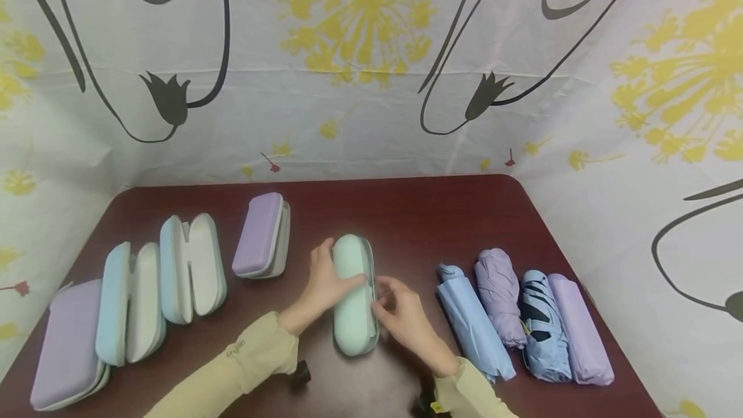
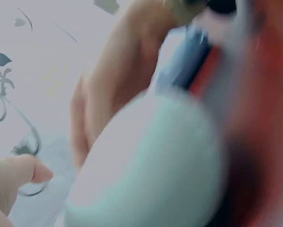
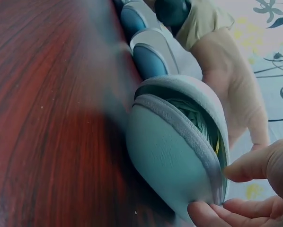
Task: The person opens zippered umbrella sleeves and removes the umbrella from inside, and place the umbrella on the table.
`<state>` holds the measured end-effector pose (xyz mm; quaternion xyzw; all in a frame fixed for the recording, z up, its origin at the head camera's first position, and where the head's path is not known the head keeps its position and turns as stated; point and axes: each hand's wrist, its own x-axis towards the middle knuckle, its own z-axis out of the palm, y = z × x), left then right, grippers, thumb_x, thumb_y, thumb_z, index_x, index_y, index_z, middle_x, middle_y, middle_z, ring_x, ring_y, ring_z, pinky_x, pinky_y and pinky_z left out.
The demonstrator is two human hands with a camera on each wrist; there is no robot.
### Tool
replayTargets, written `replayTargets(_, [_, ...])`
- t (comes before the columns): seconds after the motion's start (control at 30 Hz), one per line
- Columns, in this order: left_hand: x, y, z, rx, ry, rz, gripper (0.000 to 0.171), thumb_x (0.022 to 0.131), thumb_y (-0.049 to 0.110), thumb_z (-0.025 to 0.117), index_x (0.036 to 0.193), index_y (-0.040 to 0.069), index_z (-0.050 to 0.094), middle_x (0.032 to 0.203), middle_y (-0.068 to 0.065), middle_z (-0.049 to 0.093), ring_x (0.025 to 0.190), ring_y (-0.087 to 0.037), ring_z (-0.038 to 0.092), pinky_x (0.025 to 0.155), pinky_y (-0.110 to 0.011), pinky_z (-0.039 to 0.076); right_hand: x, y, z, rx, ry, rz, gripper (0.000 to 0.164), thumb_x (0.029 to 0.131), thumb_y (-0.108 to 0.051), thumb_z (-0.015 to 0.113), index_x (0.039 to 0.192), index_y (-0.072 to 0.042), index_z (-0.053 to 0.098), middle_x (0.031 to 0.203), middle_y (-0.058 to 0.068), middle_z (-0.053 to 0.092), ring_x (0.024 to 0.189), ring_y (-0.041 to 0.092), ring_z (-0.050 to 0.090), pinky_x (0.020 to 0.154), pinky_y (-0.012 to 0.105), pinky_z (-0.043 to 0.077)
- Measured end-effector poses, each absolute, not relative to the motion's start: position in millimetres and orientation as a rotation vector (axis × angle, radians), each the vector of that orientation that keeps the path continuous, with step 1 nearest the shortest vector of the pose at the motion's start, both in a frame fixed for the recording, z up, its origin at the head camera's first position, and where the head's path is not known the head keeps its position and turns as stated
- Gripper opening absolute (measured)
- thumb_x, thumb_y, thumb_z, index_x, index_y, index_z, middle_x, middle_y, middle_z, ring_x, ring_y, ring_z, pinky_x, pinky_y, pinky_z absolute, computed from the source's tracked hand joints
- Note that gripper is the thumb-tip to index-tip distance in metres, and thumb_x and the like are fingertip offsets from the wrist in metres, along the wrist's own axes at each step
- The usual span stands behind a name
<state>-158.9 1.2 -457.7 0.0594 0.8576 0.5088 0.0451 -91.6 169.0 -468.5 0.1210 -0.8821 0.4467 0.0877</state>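
Observation:
A mint-green zip case [image 1: 351, 321] lies lengthwise on the table before me, its lid slightly raised along the right side. My left hand [image 1: 326, 284] holds it from the left, thumb across the lid and fingers by the far end. At the right edge my right hand [image 1: 406, 316] pinches the rim between thumb and fingers. The right wrist view shows the grey zipper [image 3: 198, 146] parted, with folded dark-green fabric [image 3: 191, 113] and a bit of yellow inside the gap. In the left wrist view the rounded case end [image 2: 155, 165] is blurred.
Lilac cases [image 1: 258, 237] and open light-blue cases [image 1: 174, 269] stand on the left. At the right lie several folded umbrellas: blue [image 1: 476, 321], lilac [image 1: 499, 295], blue with dark pattern [image 1: 545, 328] and pale lilac [image 1: 580, 331]. Patterned cloth [image 1: 371, 128] hangs behind the dark-red table [image 1: 406, 205].

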Motion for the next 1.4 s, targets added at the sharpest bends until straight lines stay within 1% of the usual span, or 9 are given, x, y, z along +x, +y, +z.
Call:
replayTargets(0.13, [-148.3, 4.7, -461.4, 0.068, 2.574, 1.517, 0.099, 0.062, 0.021, 0.081, 0.14, -0.007, 0.025, 0.133, -0.029, 0.03, 0.119, -0.04, 0.035, 0.094, -0.056, 0.038, -92.2, 167.1, -467.3, 0.366, -2.634, 1.337, 0.039, 0.075, 0.005, 0.065, 0.114, 0.007, 0.058, 0.089, 0.014, 0.064, 0.071, 0.018, 0.062, 0.06, 0.024, 0.051])
replayTargets(0.37, [-144.6, 4.2, -461.9, 0.005, 2.526, 1.489, 0.098, 0.06, 0.021, 0.081, 0.138, -0.008, 0.027, 0.126, -0.028, 0.034, 0.109, -0.038, 0.043, 0.09, -0.054, 0.042, -92.5, 166.4, -464.1, 0.42, -2.643, 1.37, 0.043, 0.074, 0.004, 0.067, 0.116, 0.008, 0.057, 0.093, 0.015, 0.061, 0.072, 0.021, 0.062, 0.058, 0.023, 0.051])
replayTargets(0.6, [-147.6, 1.4, -458.1, -0.046, 2.475, 1.48, 0.094, 0.059, 0.016, 0.077, 0.135, -0.012, 0.028, 0.119, -0.028, 0.04, 0.102, -0.037, 0.047, 0.087, -0.051, 0.045, -94.5, 165.7, -464.6, 0.474, -2.64, 1.334, 0.046, 0.072, 0.004, 0.071, 0.115, 0.009, 0.056, 0.092, 0.015, 0.06, 0.07, 0.022, 0.061, 0.057, 0.022, 0.051])
replayTargets(0.73, [-149.0, -6.0, -456.4, -0.092, 2.281, 1.626, 0.091, 0.063, 0.012, 0.072, 0.136, -0.013, 0.025, 0.122, -0.03, 0.042, 0.104, -0.039, 0.05, 0.09, -0.05, 0.044, -97.5, 166.8, -461.4, 0.464, -2.658, 1.268, 0.045, 0.072, -0.001, 0.073, 0.114, 0.009, 0.057, 0.094, 0.014, 0.06, 0.073, 0.02, 0.059, 0.062, 0.025, 0.051])
replayTargets(0.87, [-149.3, -16.2, -459.4, -0.12, 2.001, 1.816, 0.086, 0.07, 0.011, 0.067, 0.139, -0.01, 0.019, 0.127, -0.031, 0.041, 0.108, -0.039, 0.051, 0.091, -0.05, 0.044, -104.2, 167.6, -456.4, 0.423, -2.672, 1.16, 0.045, 0.073, -0.007, 0.074, 0.113, 0.007, 0.059, 0.1, 0.015, 0.06, 0.079, 0.021, 0.056, 0.069, 0.031, 0.048])
replayTargets(1.0, [-149.8, -24.0, -465.1, -0.147, 1.835, 1.913, 0.085, 0.072, 0.011, 0.064, 0.14, -0.007, 0.017, 0.126, -0.03, 0.044, 0.107, -0.035, 0.053, 0.091, -0.048, 0.045, -112.8, 164.4, -451.8, 0.421, -2.668, 1.133, 0.049, 0.073, -0.011, 0.077, 0.114, 0.007, 0.058, 0.099, 0.015, 0.059, 0.077, 0.023, 0.054, 0.066, 0.03, 0.047])
replayTargets(1.13, [-149.7, -29.0, -469.5, -0.161, 1.775, 1.956, 0.08, 0.073, 0.011, 0.062, 0.14, -0.007, 0.021, 0.122, -0.028, 0.048, 0.103, -0.03, 0.054, 0.091, -0.046, 0.045, -123.0, 155.6, -449.0, 0.425, -2.681, 1.148, 0.052, 0.072, -0.014, 0.079, 0.115, 0.008, 0.058, 0.094, 0.015, 0.059, 0.076, 0.024, 0.056, 0.063, 0.028, 0.047])
replayTargets(1.23, [-148.4, -32.1, -470.7, -0.155, 1.755, 1.973, 0.076, 0.075, 0.011, 0.059, 0.14, -0.007, 0.022, 0.124, -0.028, 0.046, 0.105, -0.031, 0.052, 0.093, -0.048, 0.043, -130.7, 148.1, -445.9, 0.384, -2.756, 1.141, 0.056, 0.072, -0.018, 0.079, 0.116, 0.008, 0.056, 0.095, 0.016, 0.058, 0.079, 0.024, 0.058, 0.064, 0.029, 0.048])
replayTargets(1.4, [-147.0, -35.0, -472.2, -0.13, 1.715, 1.996, 0.076, 0.077, 0.01, 0.056, 0.141, -0.008, 0.02, 0.127, -0.03, 0.041, 0.112, -0.036, 0.048, 0.098, -0.051, 0.037, -142.5, 139.5, -442.0, 0.263, -2.943, 1.009, 0.062, 0.071, -0.026, 0.079, 0.116, 0.007, 0.054, 0.095, 0.014, 0.057, 0.079, 0.021, 0.055, 0.066, 0.033, 0.048])
